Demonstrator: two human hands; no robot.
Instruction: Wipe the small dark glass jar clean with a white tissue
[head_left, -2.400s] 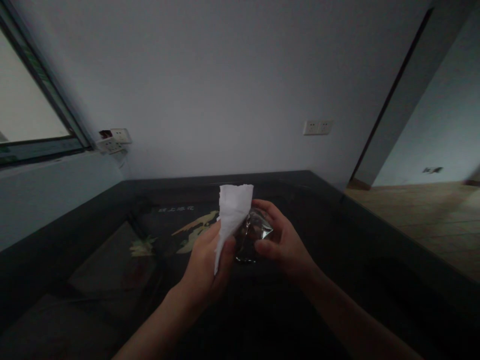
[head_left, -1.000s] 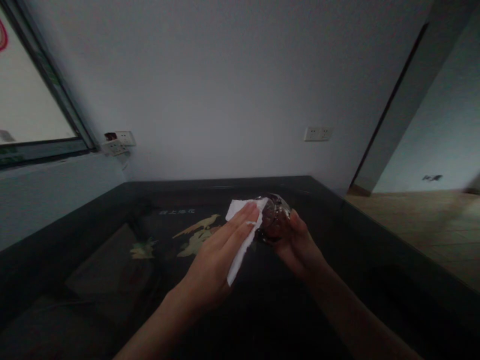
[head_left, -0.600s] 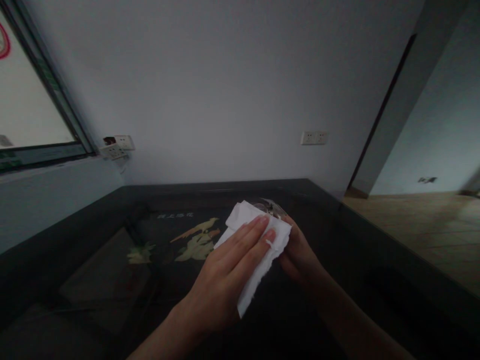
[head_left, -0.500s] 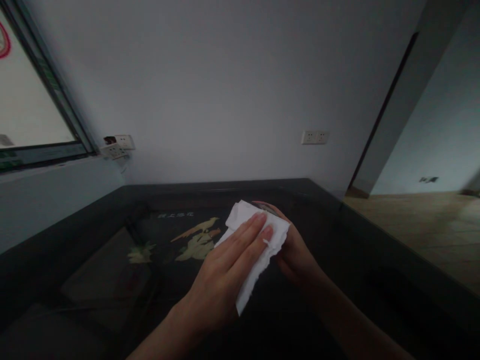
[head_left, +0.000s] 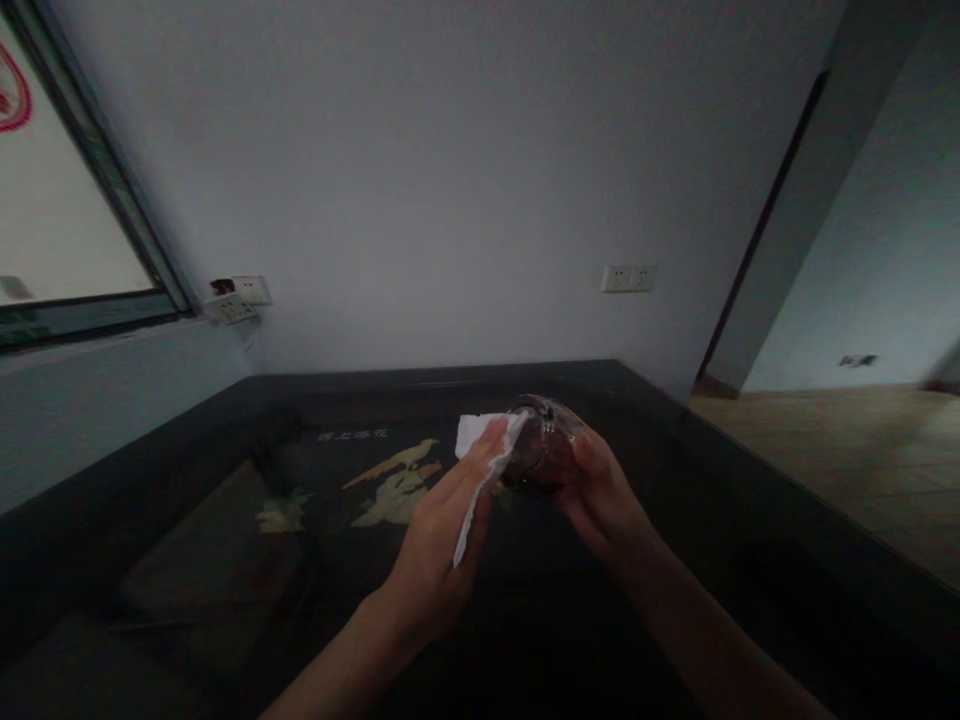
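Observation:
A round, clear glass vessel, perhaps a bowl or an ashtray, is held over the dark table. My right hand is closed around its right side, with the thumb on the near edge. From the left, my left hand presses a folded white tissue to the vessel's side. The tissue lies along the fingers, and its torn edge hangs down toward the wrist. My left fingertips are partly hidden by the tissue.
The glossy dark table carries a bird-and-flower picture and white lettering. It stands against a pale wall with a double socket. More sockets are by the window at left. A wooden floor lies at right.
My left hand and the tissue have shifted left and turned on edge, off the vessel's front. The glass, mostly covered before, now shows in my right hand.

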